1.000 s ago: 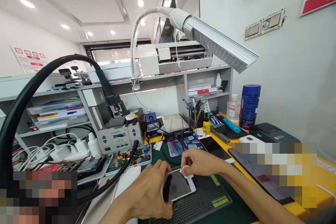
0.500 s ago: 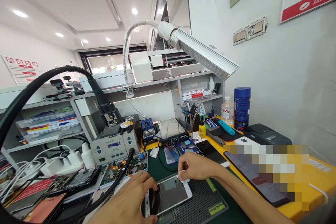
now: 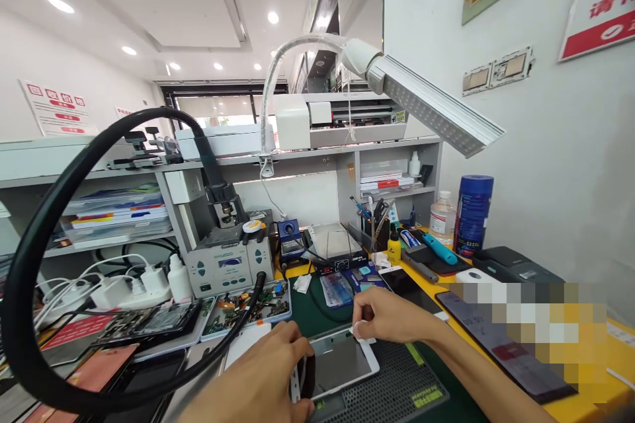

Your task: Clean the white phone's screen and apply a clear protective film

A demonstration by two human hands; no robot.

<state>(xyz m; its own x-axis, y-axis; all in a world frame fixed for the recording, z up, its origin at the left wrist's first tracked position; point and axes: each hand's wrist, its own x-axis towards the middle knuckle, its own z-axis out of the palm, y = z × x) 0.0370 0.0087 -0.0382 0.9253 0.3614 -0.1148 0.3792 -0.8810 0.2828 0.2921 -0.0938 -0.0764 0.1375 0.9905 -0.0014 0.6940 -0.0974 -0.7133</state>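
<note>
A white-framed phone (image 3: 342,367) with a dark, shiny face lies on a black perforated mat (image 3: 397,386). My left hand (image 3: 258,377) grips its left end, the thumb at the near edge and the fingers curled over the far side. At the far right corner of the frame, my right hand (image 3: 384,317) pinches a small white wipe (image 3: 366,337) against the phone. Most of the wipe is hidden under the fingertips.
A black flexible hose (image 3: 34,370) arcs across the left side. Beyond my left hand sits a tray of small parts (image 3: 248,310). A white phone (image 3: 409,291) and a larger dark phone (image 3: 496,344) lie to the right. Overhead hangs a lamp (image 3: 436,106).
The whole view has shifted, so the bench appears further right. My left hand still grips the phone, and my right hand keeps the wipe at the same corner.
</note>
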